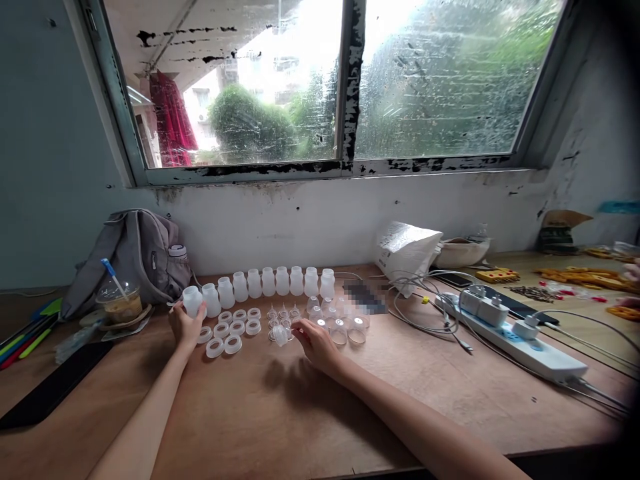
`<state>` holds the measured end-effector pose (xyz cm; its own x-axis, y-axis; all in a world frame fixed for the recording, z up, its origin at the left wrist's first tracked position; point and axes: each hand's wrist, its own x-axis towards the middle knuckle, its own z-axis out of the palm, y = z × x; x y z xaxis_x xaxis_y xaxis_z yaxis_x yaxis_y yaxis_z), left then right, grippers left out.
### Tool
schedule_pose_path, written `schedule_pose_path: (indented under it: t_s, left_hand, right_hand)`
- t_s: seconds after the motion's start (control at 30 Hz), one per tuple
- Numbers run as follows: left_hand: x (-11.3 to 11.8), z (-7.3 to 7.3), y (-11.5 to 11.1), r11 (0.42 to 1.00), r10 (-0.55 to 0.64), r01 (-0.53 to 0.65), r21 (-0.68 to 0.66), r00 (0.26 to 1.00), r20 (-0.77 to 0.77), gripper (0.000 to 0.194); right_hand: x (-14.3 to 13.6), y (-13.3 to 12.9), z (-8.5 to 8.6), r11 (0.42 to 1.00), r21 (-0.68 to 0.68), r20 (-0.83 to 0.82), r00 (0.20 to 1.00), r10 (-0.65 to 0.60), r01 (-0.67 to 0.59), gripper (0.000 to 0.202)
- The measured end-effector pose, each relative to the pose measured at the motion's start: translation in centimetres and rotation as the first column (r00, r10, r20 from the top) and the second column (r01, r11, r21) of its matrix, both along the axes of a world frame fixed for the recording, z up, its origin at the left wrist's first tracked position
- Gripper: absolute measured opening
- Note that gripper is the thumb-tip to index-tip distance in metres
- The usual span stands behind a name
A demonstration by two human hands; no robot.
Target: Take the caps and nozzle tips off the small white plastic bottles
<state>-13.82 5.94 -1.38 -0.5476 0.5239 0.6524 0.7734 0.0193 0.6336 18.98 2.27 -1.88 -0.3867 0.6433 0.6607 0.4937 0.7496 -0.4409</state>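
My left hand [187, 328] is closed around a frosted baby bottle [192, 301] with an open neck, at the left end of a curved row of similar upright bottles [254, 284]. My right hand [319, 345] is pinched above the table, a clear ribbed piece [281, 335] at its fingertips; its exact kind is too small to tell. Between the hands lie several translucent screw rings [233, 344]. Behind the ribbed piece stand small clear bottle nipples [283, 311]. Clear dome caps [357, 332] stand just right of my right hand, partly hidden by it.
A grey backpack [135, 260], an iced drink cup [119, 300] and a black flat strip [55, 387] occupy the left. On the right are a white power strip [520, 347], loose cables [425, 320] and a white bag [407, 250]. A person's hand [633, 273] shows at the far right edge.
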Motion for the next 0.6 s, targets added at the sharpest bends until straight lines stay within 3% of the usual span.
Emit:
schedule_pose_path:
  t_s: [0.1, 0.2, 0.27, 0.3, 0.43, 0.6]
  left_hand:
    - [1.7, 1.1, -1.1, 0.976, -0.133, 0.174, 0.130, 0.953, -0.271, 0.045]
    - [4.4, 1.7, -2.6, 0.919, -0.310, 0.395, 0.010, 0.735, -0.603, 0.038]
    - [6.4, 1.6, -3.4, 0.884, -0.387, 0.457, -0.100, 0.594, -0.705, 0.037]
    - [7.3, 1.5, -3.7, 0.873, -0.405, 0.471, -0.124, 0.561, -0.722, 0.037]
    - [9.8, 0.9, -4.5, 0.841, -0.456, 0.515, -0.169, 0.503, -0.734, 0.039]
    - [10.3, 0.8, -4.8, 0.831, -0.468, 0.533, -0.156, 0.521, -0.713, 0.039]
  right_hand:
    - [0.0, 0.1, 0.2, 0.999, -0.032, -0.074, 0.997, -0.038, 0.035, 0.014]
    - [0.0, 0.1, 0.3, 0.995, -0.067, -0.121, 0.990, -0.077, 0.070, 0.013]
    - [0.0, 0.1, 0.4, 0.993, -0.089, -0.141, 0.986, -0.088, 0.076, 0.013]
    - [0.0, 0.1, 0.4, 0.992, -0.099, -0.147, 0.985, -0.088, 0.074, 0.013]
    - [0.1, 0.0, 0.4, 0.991, -0.115, -0.154, 0.984, -0.087, 0.069, 0.012]
    - [0.1, 0.1, 0.4, 0.990, -0.119, -0.164, 0.982, -0.095, 0.076, 0.011]
